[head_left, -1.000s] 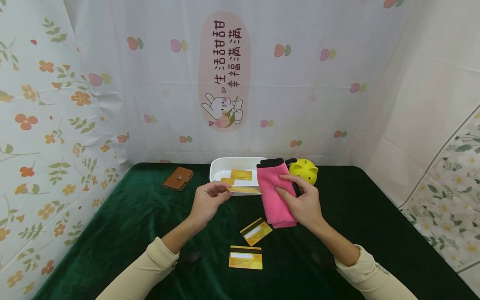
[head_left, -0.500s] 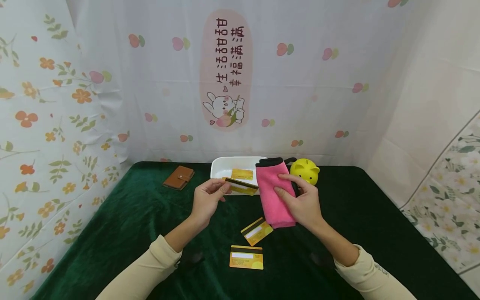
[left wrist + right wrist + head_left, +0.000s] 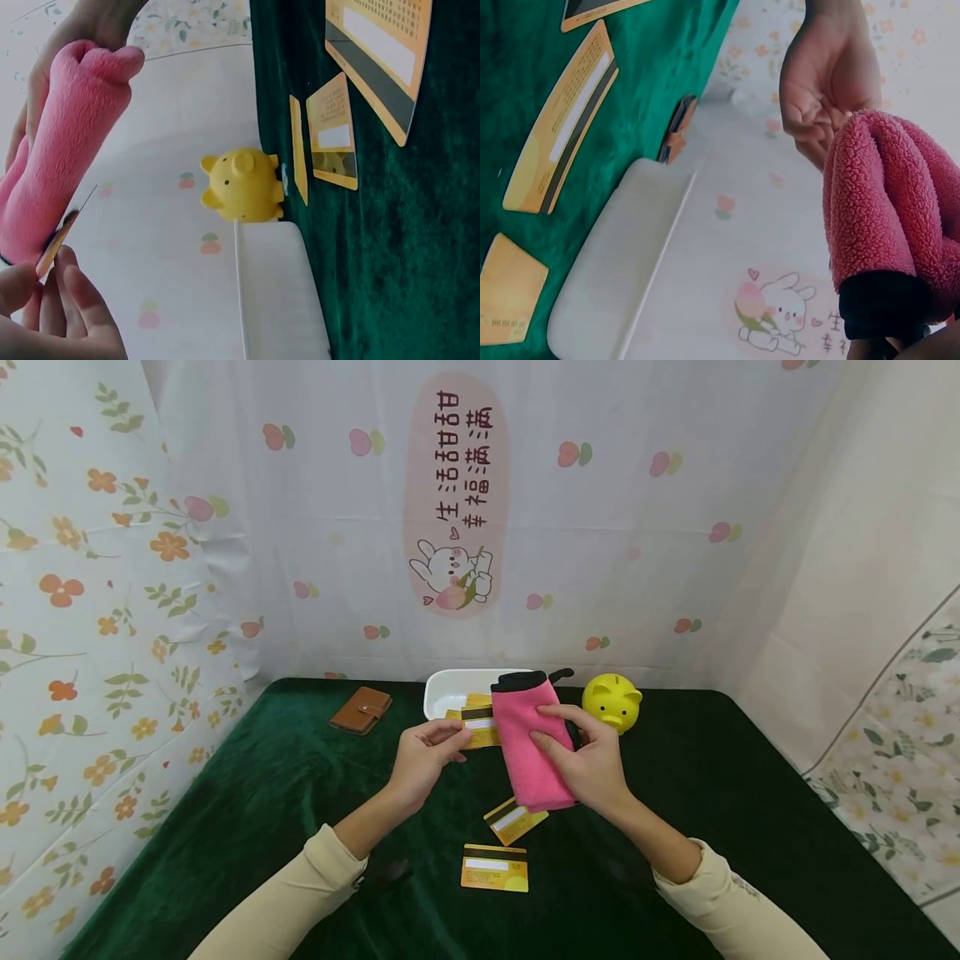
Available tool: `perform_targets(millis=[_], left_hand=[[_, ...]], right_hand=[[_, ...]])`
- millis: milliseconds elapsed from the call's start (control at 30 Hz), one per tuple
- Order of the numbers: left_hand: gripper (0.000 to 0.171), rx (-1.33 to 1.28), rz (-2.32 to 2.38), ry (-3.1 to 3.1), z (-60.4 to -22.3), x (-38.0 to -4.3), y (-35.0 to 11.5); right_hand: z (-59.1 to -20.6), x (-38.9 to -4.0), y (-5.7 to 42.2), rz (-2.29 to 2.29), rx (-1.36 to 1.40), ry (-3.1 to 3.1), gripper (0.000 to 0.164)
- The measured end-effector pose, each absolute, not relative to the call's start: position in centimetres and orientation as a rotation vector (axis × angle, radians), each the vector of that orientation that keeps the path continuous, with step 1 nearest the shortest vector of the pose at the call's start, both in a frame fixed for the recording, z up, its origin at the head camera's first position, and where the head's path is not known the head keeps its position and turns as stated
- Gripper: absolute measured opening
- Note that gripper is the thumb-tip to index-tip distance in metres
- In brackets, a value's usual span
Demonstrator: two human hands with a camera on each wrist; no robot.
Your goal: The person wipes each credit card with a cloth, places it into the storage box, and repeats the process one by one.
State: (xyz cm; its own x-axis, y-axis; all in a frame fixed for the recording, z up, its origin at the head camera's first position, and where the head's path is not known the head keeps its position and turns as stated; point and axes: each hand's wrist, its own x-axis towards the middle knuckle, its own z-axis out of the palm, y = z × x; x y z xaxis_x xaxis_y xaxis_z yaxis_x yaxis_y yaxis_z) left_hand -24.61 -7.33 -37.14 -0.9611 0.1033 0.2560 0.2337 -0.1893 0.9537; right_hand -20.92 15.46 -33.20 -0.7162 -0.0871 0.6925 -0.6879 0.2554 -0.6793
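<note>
Green cloth (image 3: 225,827): white tray (image 3: 442,692) holds card (image 3: 476,700).

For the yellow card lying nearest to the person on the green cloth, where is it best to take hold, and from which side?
The nearest yellow card lies flat on the soft green cloth, apart from the tilted card behind it. Probably best: pinch its two long edges from above, since the plush cloth should yield under fingertips and both edges are free.

held card (image 3: 478,728) half behind pink cloth (image 3: 528,743)
</note>
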Motion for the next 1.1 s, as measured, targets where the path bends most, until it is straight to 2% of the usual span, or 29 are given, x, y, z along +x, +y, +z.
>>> perform_targets(millis=[133,533,1100], left_hand=[[0.023,-0.488,-2.349,-1.972,-37.0,-24.3,-7.2],[0.027,-0.694,-2.459,-1.926,-37.1,-24.4,-7.0],[0.024,-0.652,-2.342,-1.905,-37.1,-24.4,-7.1]], right_hand=[[-32.1,-20.1,14.4,1.494,0.752,-1.977,0.031],[-32.2,-20.2,13.2,1.501,0.839,-1.93,0.03],[-32.1,-20.8,13.4,1.376,0.807,-1.971,0.03]])
